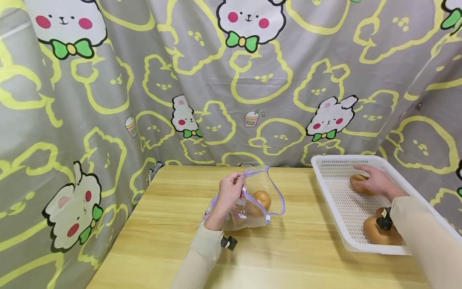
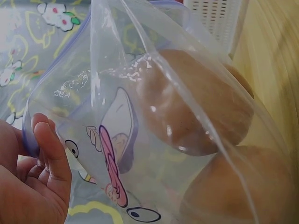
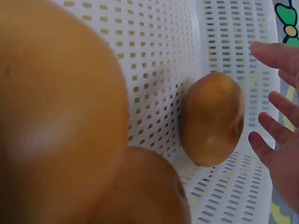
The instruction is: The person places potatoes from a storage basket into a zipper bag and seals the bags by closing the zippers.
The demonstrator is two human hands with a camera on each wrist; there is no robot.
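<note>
My left hand (image 1: pixel 231 190) pinches the purple-edged rim of a clear zip bag (image 1: pixel 249 223) printed with cartoon figures. The bag's mouth gapes toward the right. Inside, smooth brown potatoes (image 2: pixel 191 102) show through the plastic in the left wrist view. Over the white basket, my right hand (image 1: pixel 379 182) reaches down with fingers spread, close to a single potato (image 1: pixel 357 182). The right wrist view shows that potato (image 3: pixel 212 121) lying near the basket's end wall, apart from the spread fingers (image 3: pixel 275 126). More potatoes (image 1: pixel 379 233) lie at the basket's near end, partly behind my right forearm.
The white perforated basket (image 1: pixel 345 204) stands on the right of the wooden table (image 1: pixel 155 233). Grey curtains (image 1: pixel 216 84) with rabbit and yellow outline prints hang behind the table and along both sides. A small black device (image 1: pixel 229 243) is strapped at my left wrist.
</note>
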